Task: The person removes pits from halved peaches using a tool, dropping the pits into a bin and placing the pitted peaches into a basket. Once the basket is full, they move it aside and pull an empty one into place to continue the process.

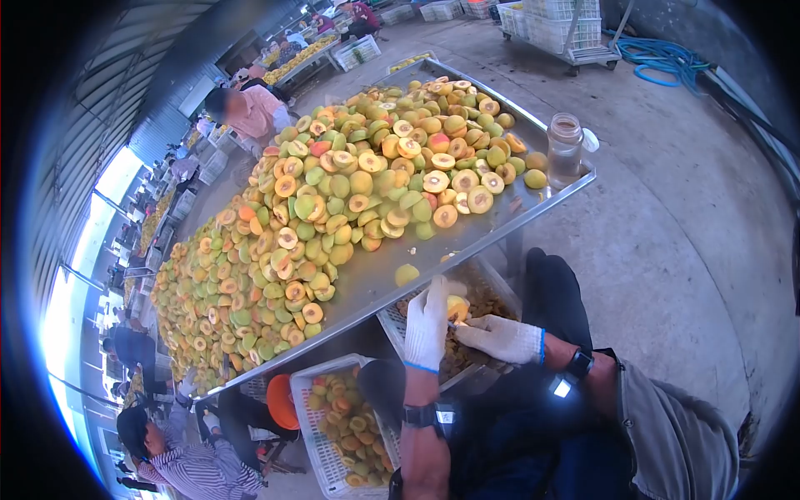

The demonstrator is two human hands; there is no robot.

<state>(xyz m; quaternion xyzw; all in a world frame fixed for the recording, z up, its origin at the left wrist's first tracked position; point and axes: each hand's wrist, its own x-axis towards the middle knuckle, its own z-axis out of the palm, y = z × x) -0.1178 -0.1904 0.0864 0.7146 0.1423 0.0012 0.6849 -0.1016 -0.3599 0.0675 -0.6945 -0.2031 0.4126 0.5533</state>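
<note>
My left hand (427, 323), in a white knit glove with blue trim, is closed around a yellow peach half (457, 308) just past the table's near edge. From the other side my gloved right hand (502, 338) meets the fruit. Its fingers are pinched together at the peach's lower edge; a thin tool may be in them, but it is too small to make out. Below both hands stands a crate (395, 327) with brown pits and scraps in it. A heap of halved peaches (358, 183) covers much of the metal table (379, 271).
A clear bottle (566, 150) stands at the table's right corner, beside a white lid (590, 140). A white crate (312, 450) of peach halves is at lower left, near an orange bucket (282, 402). Co-workers (196, 462) sit around the tables. A cart (587, 55) and blue hose (667, 60) are behind.
</note>
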